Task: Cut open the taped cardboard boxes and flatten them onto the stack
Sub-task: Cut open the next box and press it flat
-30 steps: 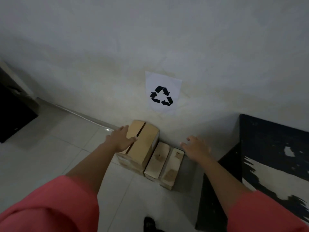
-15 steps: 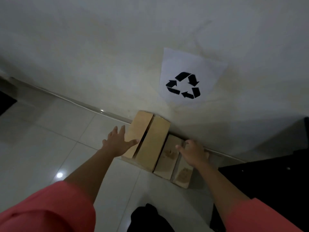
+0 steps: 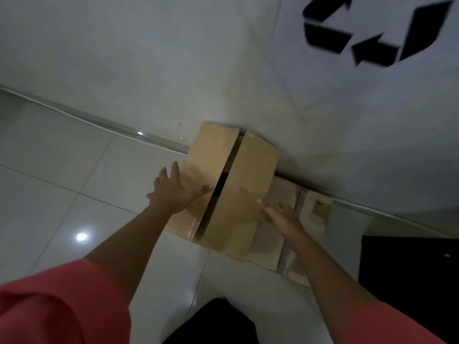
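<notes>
A large brown cardboard box [image 3: 246, 189] stands on the white floor against the wall, its two top flaps parted by a dark slit. My left hand [image 3: 173, 192] lies with spread, straight fingers on the box's left flap, thumb near the slit. My right hand [image 3: 280, 214] reaches with straight fingers to the box's right side, over a smaller box [image 3: 273, 247]. A second small box [image 3: 315, 214] stands to the right of that one, against the wall.
A white paper with a black recycling sign [image 3: 372, 33] hangs on the wall above the boxes. A dark object [image 3: 409, 274] sits on the floor at the right. White tiled floor [image 3: 62, 182] extends to the left.
The view has moved much closer to the boxes. My left hand stays on the large box's left flap. My right hand shifted left from the small boxes to the large box's right side.
</notes>
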A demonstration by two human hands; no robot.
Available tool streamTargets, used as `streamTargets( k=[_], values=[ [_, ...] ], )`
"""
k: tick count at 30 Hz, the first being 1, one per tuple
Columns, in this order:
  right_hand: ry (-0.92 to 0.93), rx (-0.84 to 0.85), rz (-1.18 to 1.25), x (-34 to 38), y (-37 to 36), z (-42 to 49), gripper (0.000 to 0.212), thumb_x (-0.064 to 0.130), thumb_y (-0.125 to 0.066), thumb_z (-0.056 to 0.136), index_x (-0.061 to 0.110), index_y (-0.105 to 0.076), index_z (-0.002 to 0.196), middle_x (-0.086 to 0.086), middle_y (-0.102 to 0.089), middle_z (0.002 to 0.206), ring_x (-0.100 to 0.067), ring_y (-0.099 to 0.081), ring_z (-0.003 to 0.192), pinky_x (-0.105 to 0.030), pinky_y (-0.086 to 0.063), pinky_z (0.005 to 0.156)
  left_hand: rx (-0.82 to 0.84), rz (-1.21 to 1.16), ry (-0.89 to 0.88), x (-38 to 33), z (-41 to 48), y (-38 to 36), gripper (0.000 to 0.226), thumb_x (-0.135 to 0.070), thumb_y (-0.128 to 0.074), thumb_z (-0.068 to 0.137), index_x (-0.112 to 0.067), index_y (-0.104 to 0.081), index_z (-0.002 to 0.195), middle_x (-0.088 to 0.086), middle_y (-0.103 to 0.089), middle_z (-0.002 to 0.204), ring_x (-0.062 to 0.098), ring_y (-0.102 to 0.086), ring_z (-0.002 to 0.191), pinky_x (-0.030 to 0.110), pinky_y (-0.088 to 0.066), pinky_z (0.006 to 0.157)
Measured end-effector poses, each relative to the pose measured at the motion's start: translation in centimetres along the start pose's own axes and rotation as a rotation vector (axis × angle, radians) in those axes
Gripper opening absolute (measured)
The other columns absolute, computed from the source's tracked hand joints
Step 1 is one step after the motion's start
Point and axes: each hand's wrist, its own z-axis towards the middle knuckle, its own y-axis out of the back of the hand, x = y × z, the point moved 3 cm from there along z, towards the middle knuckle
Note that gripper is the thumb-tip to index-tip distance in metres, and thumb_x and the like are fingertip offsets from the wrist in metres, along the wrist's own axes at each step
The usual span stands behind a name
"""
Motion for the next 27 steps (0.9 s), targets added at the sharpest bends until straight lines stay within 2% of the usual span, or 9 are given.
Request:
streamTargets(
  k=[2,4,7,9,11,17,21,25,27],
  values=[
    [-0.026,0.076,0.156,-1.1,-1.8,2.5,0.113,0.076,-0.056,0.065,0.019,-0.013,0.153,-0.003,-0.023,0.157,-0.027,-0.03,0.139,-0.044,-0.031,0.107,0.023,-0.101,0.033,0.8,2.2,-1.8,0.149,-0.097,-0.051,0.034,-0.028,0.005,0.153,0.013,-0.004,0.161,0.04,-0.015,0.145,0.069,-0.022,0.108],
    [-0.02,0.126,0.3,-1.7,-3.3,4.8,0.127,0.082,-0.058,0.049,0.028,-0.009,0.153,0.0,-0.025,0.155,-0.028,-0.033,0.137,-0.049,-0.031,0.106,0.02,-0.172,0.02,1.3,3.9,-3.4,0.156,-0.101,-0.05,0.024,-0.032,0.006,0.151,0.014,-0.015,0.157,0.042,-0.028,0.139,0.067,-0.029,0.105],
    [-0.013,0.19,0.458,-2.6,-5.4,7.1,0.136,0.085,-0.072,0.032,0.036,-0.022,0.148,0.002,-0.044,0.145,-0.025,-0.048,0.126,-0.053,-0.036,0.105,-0.055,-0.134,-0.021,1.6,4.9,-4.8,0.148,-0.097,-0.055,0.03,-0.032,0.004,0.15,0.016,-0.03,0.147,0.041,-0.039,0.13,0.06,-0.039,0.101],
    [0.007,0.24,0.576,-2.5,-6.7,7.3,0.102,0.072,-0.076,0.049,0.033,-0.044,0.137,0.0,-0.062,0.127,-0.025,-0.059,0.113,-0.051,-0.043,0.101,-0.116,-0.092,-0.029,1.7,5.1,-5.2,0.145,-0.095,-0.052,0.032,-0.031,0.001,0.151,0.017,-0.032,0.145,0.04,-0.04,0.129,0.057,-0.041,0.099],
    [0.031,0.266,0.664,-2.4,-7.3,7.3,0.073,0.057,-0.074,0.064,0.026,-0.055,0.127,-0.004,-0.069,0.114,-0.026,-0.064,0.106,-0.048,-0.048,0.096,-0.141,-0.082,-0.036,1.7,5.0,-5.3,0.142,-0.093,-0.05,0.034,-0.03,-0.001,0.151,0.016,-0.032,0.145,0.039,-0.039,0.13,0.056,-0.039,0.099],
    [0.026,0.249,0.741,-1.2,-5.6,4.5,0.039,0.04,-0.059,0.086,0.019,-0.061,0.119,-0.008,-0.071,0.106,-0.026,-0.066,0.095,-0.036,-0.052,0.077,-0.15,-0.029,-0.03,-0.2,2.5,-3.6,0.145,-0.094,-0.053,0.033,-0.028,0.0,0.15,0.018,-0.033,0.144,0.04,-0.039,0.129,0.056,-0.038,0.1],
    [-0.012,0.234,0.75,-0.8,-2.5,-0.7,0.031,0.039,-0.057,0.089,0.02,-0.064,0.111,-0.008,-0.071,0.103,-0.025,-0.067,0.093,-0.035,-0.053,0.078,-0.123,0.031,-0.026,-2.9,-1.8,-1.0,0.145,-0.088,-0.066,0.037,-0.026,0.0,0.15,0.018,-0.034,0.143,0.039,-0.039,0.129,0.055,-0.038,0.099],
    [0.009,0.183,0.71,-0.5,1.6,-7.9,0.034,0.043,-0.056,0.089,0.02,-0.063,0.114,-0.007,-0.072,0.105,-0.025,-0.067,0.095,-0.041,-0.052,0.089,-0.101,0.046,-0.057,-5.7,-8.4,2.4,0.145,-0.09,-0.064,0.035,-0.026,-0.003,0.149,0.017,-0.036,0.14,0.039,-0.041,0.127,0.054,-0.039,0.097],
    [0.038,0.141,0.734,0.0,4.4,-11.9,0.04,0.053,-0.053,0.089,0.022,-0.063,0.113,-0.006,-0.07,0.109,-0.023,-0.066,0.095,-0.04,-0.051,0.09,-0.108,0.026,-0.085,-7.4,-12.0,4.6,0.146,-0.093,-0.06,0.032,-0.026,-0.004,0.149,0.017,-0.036,0.14,0.039,-0.041,0.126,0.054,-0.041,0.097]
  ],
)
